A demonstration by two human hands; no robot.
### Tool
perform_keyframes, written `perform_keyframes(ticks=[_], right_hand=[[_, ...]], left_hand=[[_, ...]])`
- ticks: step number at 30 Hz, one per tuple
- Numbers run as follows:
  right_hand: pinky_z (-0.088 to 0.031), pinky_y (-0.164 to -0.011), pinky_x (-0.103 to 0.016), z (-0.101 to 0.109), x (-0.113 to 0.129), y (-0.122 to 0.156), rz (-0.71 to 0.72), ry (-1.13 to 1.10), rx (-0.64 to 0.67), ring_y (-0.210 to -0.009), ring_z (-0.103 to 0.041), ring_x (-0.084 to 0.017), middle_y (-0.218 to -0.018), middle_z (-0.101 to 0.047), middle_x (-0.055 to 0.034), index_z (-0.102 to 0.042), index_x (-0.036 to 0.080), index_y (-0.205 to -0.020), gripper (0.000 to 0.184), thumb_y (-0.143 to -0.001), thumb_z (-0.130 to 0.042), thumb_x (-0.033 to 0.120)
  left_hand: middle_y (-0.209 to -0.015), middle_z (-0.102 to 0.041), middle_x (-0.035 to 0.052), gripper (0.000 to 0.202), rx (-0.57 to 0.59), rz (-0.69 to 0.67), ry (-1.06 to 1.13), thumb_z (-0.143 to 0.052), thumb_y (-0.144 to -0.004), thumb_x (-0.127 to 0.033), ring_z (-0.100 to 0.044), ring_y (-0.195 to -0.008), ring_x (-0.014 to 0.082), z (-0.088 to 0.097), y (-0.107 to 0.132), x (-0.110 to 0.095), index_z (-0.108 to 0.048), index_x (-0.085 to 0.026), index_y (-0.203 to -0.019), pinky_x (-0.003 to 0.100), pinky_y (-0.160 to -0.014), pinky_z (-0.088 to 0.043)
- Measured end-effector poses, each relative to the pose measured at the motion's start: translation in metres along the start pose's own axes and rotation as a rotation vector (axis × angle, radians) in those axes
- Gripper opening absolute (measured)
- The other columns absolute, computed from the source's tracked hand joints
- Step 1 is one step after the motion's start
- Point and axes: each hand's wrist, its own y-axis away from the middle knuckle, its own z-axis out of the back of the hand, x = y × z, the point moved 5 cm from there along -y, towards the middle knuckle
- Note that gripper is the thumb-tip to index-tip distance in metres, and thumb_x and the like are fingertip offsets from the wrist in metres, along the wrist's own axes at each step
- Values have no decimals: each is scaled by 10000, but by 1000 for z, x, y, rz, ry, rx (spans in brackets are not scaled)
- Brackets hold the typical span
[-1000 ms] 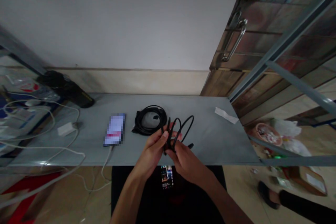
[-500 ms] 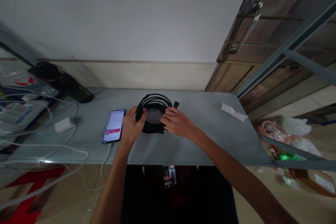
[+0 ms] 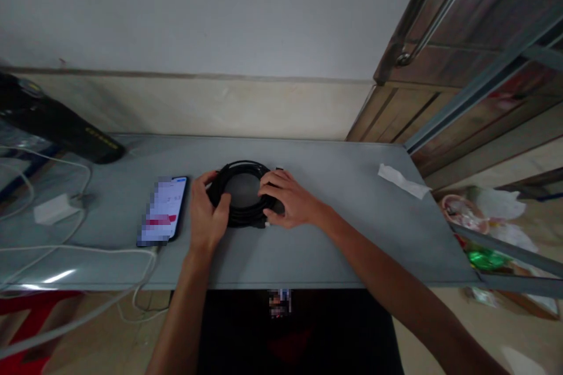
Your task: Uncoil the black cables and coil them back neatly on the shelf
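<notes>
A coiled black cable point(image 3: 241, 215) lies in a ring on the grey table point(image 3: 334, 246) in front of me. My left hand point(image 3: 207, 211) grips the coil's left side, thumb on the inner edge and fingers round the outside. On the right side, my right hand point(image 3: 288, 196) curls over the loops, with fingers on top and thumb low near the front. A connector end shows by the right thumb at the coil's front. Part of the right side of the ring is hidden under the right fingers.
Left of the coil lies a lit phone point(image 3: 165, 211) with a white cable point(image 3: 109, 251) plugged in. A white adapter point(image 3: 56, 209) and a black bottle point(image 3: 65, 123) are farther left. A crumpled white paper strip point(image 3: 402, 181) lies at the right, near a metal frame point(image 3: 466, 91).
The coil's loops sit closer together and flatter. My right hand has shifted from pinching the right edge to wrapping over it. The view has moved nearer and turned slightly right.
</notes>
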Motion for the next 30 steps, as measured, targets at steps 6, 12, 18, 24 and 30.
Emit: perform_keyframes(ticks=[6,12,18,24,30], right_hand=[[-352,-1357,-588,4,-13,2,-187,23,-185,-1627,-380,-320,-1653,-476,-208,-605,203,-1417,387,-1134,-602,467],[-420,-1353,-568,-10,-36,5,-312,-91,-286,-1599,-474,-324,-1669,-481,-252,-412,177,-1630,619,-1127,-615,475],[-530,-1246,-558,-5,-49,10,-352,-137,-330,-1392,-675,-311,-1525,-668,-181,-490,223,-1566,584,-993,-599,210],[-534,-1252,-538,8,-60,15,-439,-279,-419,-1361,-725,-283,-1455,-746,-111,-592,269,-1466,557,-921,-632,162],[-561,-1191,-513,29,-70,24,-486,-340,-679,-1415,-694,-286,-1496,-736,-128,-639,291,-1361,327,-1074,-664,444]], left_hand=[[-1522,-664,205,606,13,15,-49,-662,-940,-288,-621,-1456,402,-1,2,5,-607,-144,-1527,590,-1287,-452],[-1577,-677,174,641,56,18,-83,-638,-976,-348,-646,-1467,384,-3,3,6,-585,-177,-1592,560,-1280,-484],[-1560,-701,164,608,170,-69,-61,-589,-1078,-529,-675,-1438,386,-8,8,-14,-594,-197,-1587,558,-1247,-517],[-1515,-732,154,635,248,26,234,-639,-1081,-646,-729,-1342,350,-17,9,-28,-633,-216,-1548,469,-1090,-610],[-1086,-833,113,583,155,138,448,-591,-1081,-734,-775,-1030,289,-34,-51,-17,-832,-206,-1140,408,-980,-575]])
